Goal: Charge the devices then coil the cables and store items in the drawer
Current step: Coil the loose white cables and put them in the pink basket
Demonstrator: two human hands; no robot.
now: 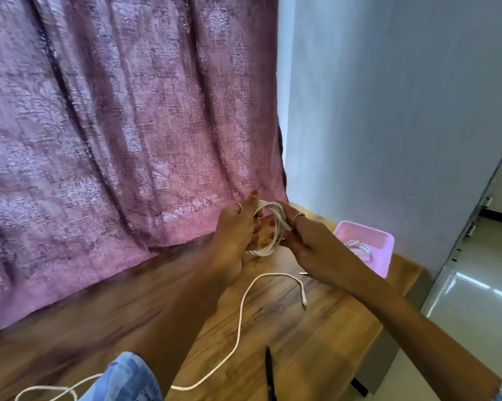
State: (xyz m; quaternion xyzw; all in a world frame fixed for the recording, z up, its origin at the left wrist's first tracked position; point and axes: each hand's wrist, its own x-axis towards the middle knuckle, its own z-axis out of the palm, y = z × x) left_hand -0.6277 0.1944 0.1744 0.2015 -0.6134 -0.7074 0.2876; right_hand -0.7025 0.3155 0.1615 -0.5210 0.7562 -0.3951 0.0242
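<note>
Both hands are working a coiled white cable held up between them, above the far part of the wooden table. The left hand is gripping the loops on its side, thumb raised over the top of the coil, while the right hand is pinching the opposite side of the loops between curled fingers and thumb. Below the hands, a second loose white cable is trailing across the table toward the person, its plug end lying just under the right wrist. Beyond the right hand, a pink basket is sitting near the table's edge with another white cable already inside. A black pen is lying near the right forearm. The drawer is not showing. The likely risk: the coil is looking stiff and springy, so if either grip is loosening before the loops are secured, they could be springing open and tangling. The loose cable below could also be catching a forearm and dragging off the table.
</note>
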